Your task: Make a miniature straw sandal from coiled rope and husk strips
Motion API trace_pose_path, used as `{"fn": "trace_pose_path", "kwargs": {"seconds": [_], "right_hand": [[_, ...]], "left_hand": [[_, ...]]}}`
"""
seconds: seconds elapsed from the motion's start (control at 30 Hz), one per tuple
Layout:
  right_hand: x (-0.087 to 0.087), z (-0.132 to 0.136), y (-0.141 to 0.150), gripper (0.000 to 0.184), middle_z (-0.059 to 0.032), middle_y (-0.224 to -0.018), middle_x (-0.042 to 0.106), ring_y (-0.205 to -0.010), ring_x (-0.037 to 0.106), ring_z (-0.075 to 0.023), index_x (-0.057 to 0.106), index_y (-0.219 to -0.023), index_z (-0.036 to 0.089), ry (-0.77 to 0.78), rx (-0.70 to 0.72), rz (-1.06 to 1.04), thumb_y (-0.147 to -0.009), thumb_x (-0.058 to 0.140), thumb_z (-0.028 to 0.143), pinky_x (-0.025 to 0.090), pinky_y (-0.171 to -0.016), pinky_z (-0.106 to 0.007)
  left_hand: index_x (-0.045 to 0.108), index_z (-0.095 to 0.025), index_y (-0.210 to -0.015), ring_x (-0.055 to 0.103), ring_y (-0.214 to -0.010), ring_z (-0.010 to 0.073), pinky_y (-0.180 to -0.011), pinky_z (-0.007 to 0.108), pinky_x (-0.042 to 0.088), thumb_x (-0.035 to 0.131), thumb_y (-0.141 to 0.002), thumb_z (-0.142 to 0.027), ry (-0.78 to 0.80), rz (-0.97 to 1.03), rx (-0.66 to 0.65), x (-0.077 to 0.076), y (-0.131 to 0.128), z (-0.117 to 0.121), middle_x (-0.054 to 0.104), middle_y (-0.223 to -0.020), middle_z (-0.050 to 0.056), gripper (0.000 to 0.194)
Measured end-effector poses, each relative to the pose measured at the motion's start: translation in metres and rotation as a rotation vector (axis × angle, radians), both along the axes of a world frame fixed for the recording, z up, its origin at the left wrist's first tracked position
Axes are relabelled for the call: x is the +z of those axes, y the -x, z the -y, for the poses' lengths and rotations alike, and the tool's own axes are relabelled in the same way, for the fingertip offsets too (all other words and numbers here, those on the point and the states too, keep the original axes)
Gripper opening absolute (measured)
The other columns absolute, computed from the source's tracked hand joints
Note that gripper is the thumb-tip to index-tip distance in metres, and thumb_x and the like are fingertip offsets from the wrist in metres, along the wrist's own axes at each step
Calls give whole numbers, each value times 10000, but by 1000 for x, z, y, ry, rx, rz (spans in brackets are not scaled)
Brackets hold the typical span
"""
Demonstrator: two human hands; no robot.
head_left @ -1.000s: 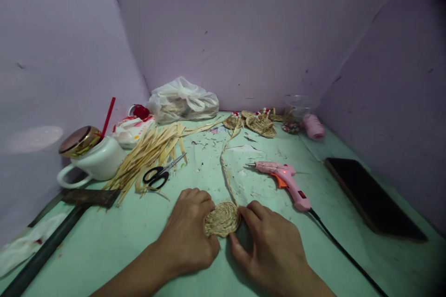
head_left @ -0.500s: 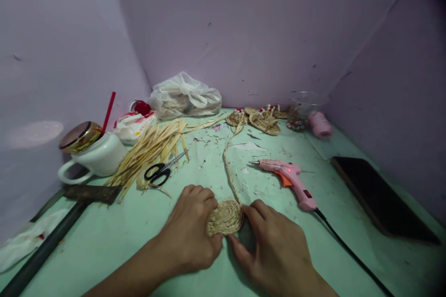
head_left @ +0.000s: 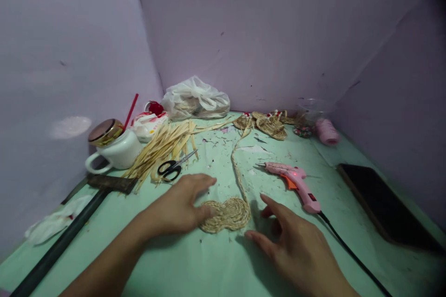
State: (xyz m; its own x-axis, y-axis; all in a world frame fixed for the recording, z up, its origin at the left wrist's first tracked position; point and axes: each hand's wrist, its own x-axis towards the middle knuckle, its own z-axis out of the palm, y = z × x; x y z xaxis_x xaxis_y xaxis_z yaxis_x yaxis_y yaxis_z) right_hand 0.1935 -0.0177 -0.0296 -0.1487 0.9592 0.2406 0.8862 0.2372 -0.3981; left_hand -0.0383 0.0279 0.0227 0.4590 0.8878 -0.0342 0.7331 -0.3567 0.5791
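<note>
A coiled piece of braided straw cord (head_left: 232, 214), shaped like a figure eight, lies flat on the green table in front of me. From its right end a loose length of braid (head_left: 237, 171) runs away towards the back. My left hand (head_left: 176, 205) is open at the coil's left end, its thumb over the edge; whether the thumb presses on it I cannot tell. Just right of the coil, my right hand (head_left: 294, 243) hovers open, thumb and fingers apart, holding nothing. A pink hot glue gun (head_left: 296, 181) with its light on lies beyond that hand.
Scissors (head_left: 170, 170) and straw strips (head_left: 163, 146) lie left, near a white mug (head_left: 121, 151) and a hammer (head_left: 94, 206). At the back are a plastic bag (head_left: 197, 100), finished straw pieces (head_left: 272, 126) and pink thread (head_left: 326, 132). A phone (head_left: 383, 202) lies right, beside the glue gun's cord (head_left: 348, 246).
Both hands have let go of the coil and opened; the right has drawn back to the right. The coil's left half now shows. The whole view has shifted slightly.
</note>
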Motion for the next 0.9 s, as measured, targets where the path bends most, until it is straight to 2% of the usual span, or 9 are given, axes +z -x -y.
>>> {"fn": "trace_pose_path", "kwargs": {"seconds": [0.13, 0.2, 0.3, 0.5, 0.6, 0.67, 0.73, 0.8, 0.9], "right_hand": [[5, -1, 0, 249, -99, -969, 605, -871, 574, -220, 560, -986, 196, -302, 232, -87, -742, 559, 249, 466, -697, -345], [8, -3, 9, 177, -94, -969, 595, -889, 555, -217, 581, -899, 200, -349, 365, -105, -732, 533, 164, 450, -736, -360], [11, -7, 26, 217, -77, -932, 611, -853, 545, -205, 593, -879, 197, -359, 482, -111, -708, 514, 88, 414, -781, -392], [8, -8, 45, 228, -30, -792, 651, -755, 553, -191, 618, -860, 218, -312, 516, -118, -678, 553, 98, 395, -769, -404], [3, -5, 34, 221, -67, -906, 636, -831, 566, -212, 600, -907, 207, -342, 374, -220, -694, 565, 159, 428, -755, -385], [-3, -4, 21, 222, -92, -940, 617, -844, 577, -222, 571, -940, 194, -244, 112, -358, -722, 553, 230, 465, -689, -352], [-9, -6, 10, 268, -78, -861, 621, -703, 596, -198, 545, -970, 186, 29, -115, -480, -720, 546, 283, 478, -581, -321], [-12, -9, 3, 344, -75, -854, 623, -636, 593, -181, 534, -995, 168, 296, -180, -613, -674, 576, 284, 480, -583, -323], [-5, -11, 3, 409, -94, -891, 626, -701, 599, -188, 550, -991, 134, 514, -104, -879, -606, 630, 247, 475, -661, -325]], "left_hand": [[622, -174, -899, 548, -918, 169, -845, 298, 391, 535, -690, -232, -15, 63, 152, 11, 19, -7, 620, -998, 43, 233], [630, -183, -795, 555, -855, 164, -814, 289, 396, 552, -659, -209, -10, 37, 111, 12, 17, -4, 630, -917, 27, 159], [635, -195, -820, 540, -854, 191, -830, 326, 373, 576, -634, -221, -38, -49, 11, 7, 1, 7, 624, -886, 35, 197], [610, -180, -912, 493, -913, 256, -841, 400, 344, 599, -627, -302, -96, -148, -10, -12, -21, 20, 581, -944, 88, 311], [606, -192, -919, 498, -911, 257, -815, 397, 355, 540, -686, -332, -74, -125, 47, -21, -22, 21, 579, -930, 88, 280], [608, -192, -916, 505, -911, 263, -792, 392, 363, 508, -707, -332, -57, -115, 89, -26, -24, 23, 583, -926, 95, 270], [615, -186, -907, 515, -905, 271, -773, 388, 366, 516, -686, -316, -30, -104, 145, -29, -26, 25, 592, -927, 105, 274], [630, -185, -855, 539, -832, 257, -719, 360, 376, 532, -650, -288, 40, -63, 215, -31, -29, 25, 612, -860, 93, 250], [613, -173, -668, 514, -584, 171, -547, 275, 357, 522, -605, -238, 258, 146, 261, -30, -35, 23, 567, -601, 30, 129]]}}
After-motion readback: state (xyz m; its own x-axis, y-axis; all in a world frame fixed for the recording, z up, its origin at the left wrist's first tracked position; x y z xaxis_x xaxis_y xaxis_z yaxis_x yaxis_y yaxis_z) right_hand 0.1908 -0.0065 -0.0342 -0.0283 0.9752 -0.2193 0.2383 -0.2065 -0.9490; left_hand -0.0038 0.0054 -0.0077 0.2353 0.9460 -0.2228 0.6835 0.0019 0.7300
